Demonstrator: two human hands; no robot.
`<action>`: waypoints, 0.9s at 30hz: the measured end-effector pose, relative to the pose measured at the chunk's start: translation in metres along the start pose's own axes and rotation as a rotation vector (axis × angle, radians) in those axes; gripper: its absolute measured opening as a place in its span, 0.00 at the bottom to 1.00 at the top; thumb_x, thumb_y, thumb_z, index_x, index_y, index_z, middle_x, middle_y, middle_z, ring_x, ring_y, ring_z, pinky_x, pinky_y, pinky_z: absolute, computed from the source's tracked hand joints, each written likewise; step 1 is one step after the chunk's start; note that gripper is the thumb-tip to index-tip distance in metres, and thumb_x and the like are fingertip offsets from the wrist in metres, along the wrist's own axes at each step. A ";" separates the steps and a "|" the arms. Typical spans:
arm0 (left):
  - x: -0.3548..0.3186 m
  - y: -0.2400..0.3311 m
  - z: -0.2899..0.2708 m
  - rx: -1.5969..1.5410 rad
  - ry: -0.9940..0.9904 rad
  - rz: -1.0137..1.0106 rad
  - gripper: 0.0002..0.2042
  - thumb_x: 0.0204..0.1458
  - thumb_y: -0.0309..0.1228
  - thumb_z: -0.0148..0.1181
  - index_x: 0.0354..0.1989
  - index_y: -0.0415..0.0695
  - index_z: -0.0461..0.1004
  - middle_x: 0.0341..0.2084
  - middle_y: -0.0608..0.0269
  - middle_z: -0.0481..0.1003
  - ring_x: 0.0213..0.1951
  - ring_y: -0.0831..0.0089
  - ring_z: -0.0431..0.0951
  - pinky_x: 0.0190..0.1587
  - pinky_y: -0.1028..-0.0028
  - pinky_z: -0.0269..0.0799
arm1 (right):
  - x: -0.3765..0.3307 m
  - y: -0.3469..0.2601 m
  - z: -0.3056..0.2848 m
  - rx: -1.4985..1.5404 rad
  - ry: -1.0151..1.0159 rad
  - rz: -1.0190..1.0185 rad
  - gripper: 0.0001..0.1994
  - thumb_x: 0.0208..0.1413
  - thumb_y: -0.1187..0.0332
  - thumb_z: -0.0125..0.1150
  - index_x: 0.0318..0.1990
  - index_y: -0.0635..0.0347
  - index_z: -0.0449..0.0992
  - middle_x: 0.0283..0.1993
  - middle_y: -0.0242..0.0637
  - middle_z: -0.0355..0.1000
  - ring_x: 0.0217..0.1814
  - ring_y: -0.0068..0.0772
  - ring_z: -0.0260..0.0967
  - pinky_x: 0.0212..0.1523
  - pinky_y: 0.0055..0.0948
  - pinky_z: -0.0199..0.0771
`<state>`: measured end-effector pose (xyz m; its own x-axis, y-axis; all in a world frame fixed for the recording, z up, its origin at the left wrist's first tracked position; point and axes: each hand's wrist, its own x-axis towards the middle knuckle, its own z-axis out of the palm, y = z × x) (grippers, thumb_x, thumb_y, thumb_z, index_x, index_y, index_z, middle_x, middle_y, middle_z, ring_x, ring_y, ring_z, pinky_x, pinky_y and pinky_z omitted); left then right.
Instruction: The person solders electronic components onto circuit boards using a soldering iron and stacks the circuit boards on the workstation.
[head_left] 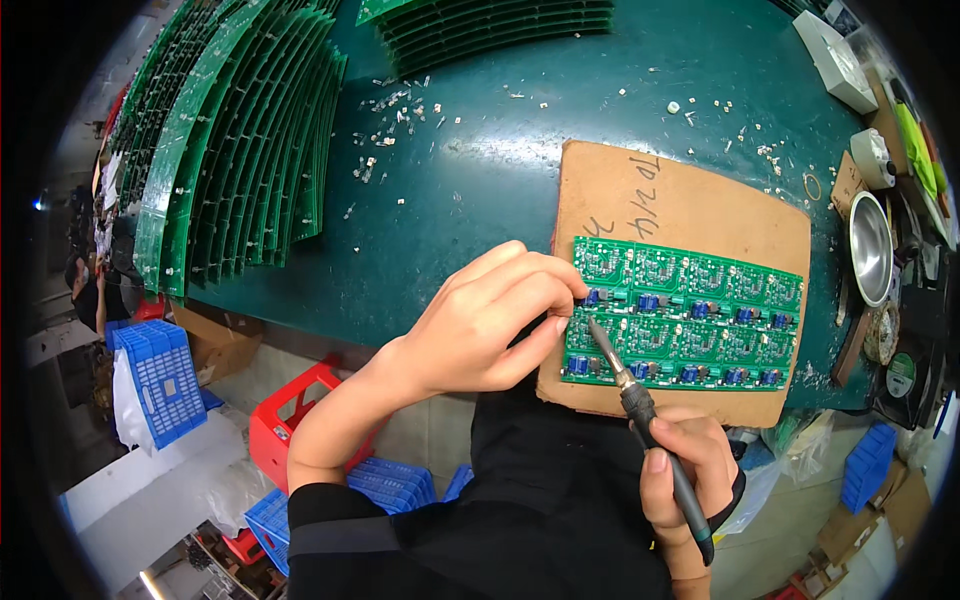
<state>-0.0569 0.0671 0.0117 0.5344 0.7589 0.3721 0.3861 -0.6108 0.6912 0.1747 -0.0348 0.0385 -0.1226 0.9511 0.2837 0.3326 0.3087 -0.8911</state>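
Observation:
A green circuit board panel (690, 345) with rows of blue parts lies on a sheet of brown cardboard (690, 190). My right hand (690, 470) grips a soldering iron (655, 420) by its dark handle. The iron's tip points at the panel's left part, close to the fingertips of my other hand. My left hand (495, 315) is closed in a pinch at the panel's left edge, beside a blue part. Whatever is between those fingertips is too small or hidden to make out.
Tall stacks of green circuit boards (250, 150) stand at the left, with another stack (500, 30) at the back. Small loose parts (390, 110) are scattered over the green table (450, 190). A metal bowl (870, 248) sits at the right. Red and blue crates (165, 385) are below left.

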 end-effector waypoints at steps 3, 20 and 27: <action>-0.001 -0.001 0.001 0.016 0.001 0.018 0.08 0.41 0.19 0.63 0.30 0.41 0.71 0.36 0.58 0.77 0.28 0.67 0.71 0.32 0.72 0.66 | 0.000 -0.001 0.003 -0.015 -0.001 -0.002 0.11 0.48 0.79 0.60 0.41 0.69 0.74 0.26 0.41 0.70 0.31 0.41 0.74 0.32 0.32 0.76; 0.021 0.024 0.027 0.009 -0.053 -0.052 0.08 0.43 0.18 0.62 0.32 0.39 0.70 0.31 0.57 0.73 0.34 0.61 0.76 0.38 0.67 0.73 | -0.017 0.009 -0.019 -0.045 0.215 0.019 0.10 0.50 0.74 0.57 0.40 0.68 0.74 0.26 0.41 0.68 0.29 0.40 0.72 0.32 0.34 0.75; 0.024 0.024 0.036 0.092 -0.017 0.013 0.07 0.42 0.18 0.62 0.30 0.39 0.71 0.31 0.58 0.73 0.33 0.61 0.76 0.36 0.67 0.73 | -0.012 0.011 -0.022 -0.028 0.134 0.004 0.10 0.48 0.76 0.58 0.39 0.70 0.74 0.26 0.41 0.68 0.29 0.39 0.72 0.30 0.32 0.74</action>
<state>-0.0080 0.0624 0.0154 0.5524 0.7474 0.3691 0.4465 -0.6392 0.6262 0.2006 -0.0425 0.0331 0.0041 0.9452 0.3266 0.3593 0.3034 -0.8826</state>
